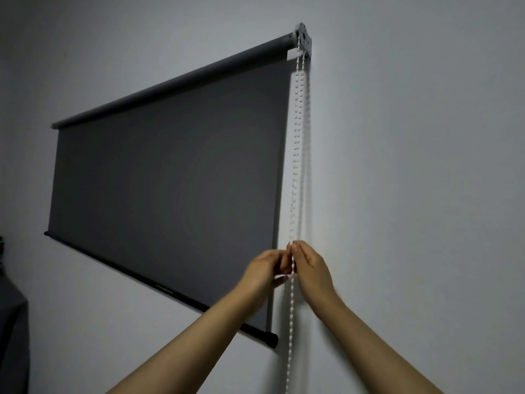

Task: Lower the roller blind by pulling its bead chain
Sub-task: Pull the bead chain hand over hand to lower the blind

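The white bead chain [295, 155] is seen hanging as two strands from the grey end bracket [304, 41] at the upper right corner of the roller blind [170, 177], just beside the right edge of the fabric; both strands run down close to the pale wall [412, 166] and are brought together where the two hands meet. The chain is held between the fingertips of the left hand [262, 270] and of the right hand [309, 268]; the grip of each hand is narrow and is closed on the chain, the right thumb and forefinger being pinched at the higher point, the left fingers being curled around it just below. Which strand is taken by which hand cannot be told, because the fingers cover that part. Under the hands the chain goes on downward between the two bare forearms and leaves the picture at the lower edge.

The chain is made of small round beads, set at even gaps on a thin cord; it looks like smooth plastic. The blind fabric is dark grey, matt and flat, without pattern; it is rolled on a grey tube [176, 83] of round section at the top. At the lower edge a black, slim round bottom bar [159, 285] is fitted, with a black cap at its right end. The wall is plain and evenly painted. A dark object is partly seen at the left border; it cannot be identified.
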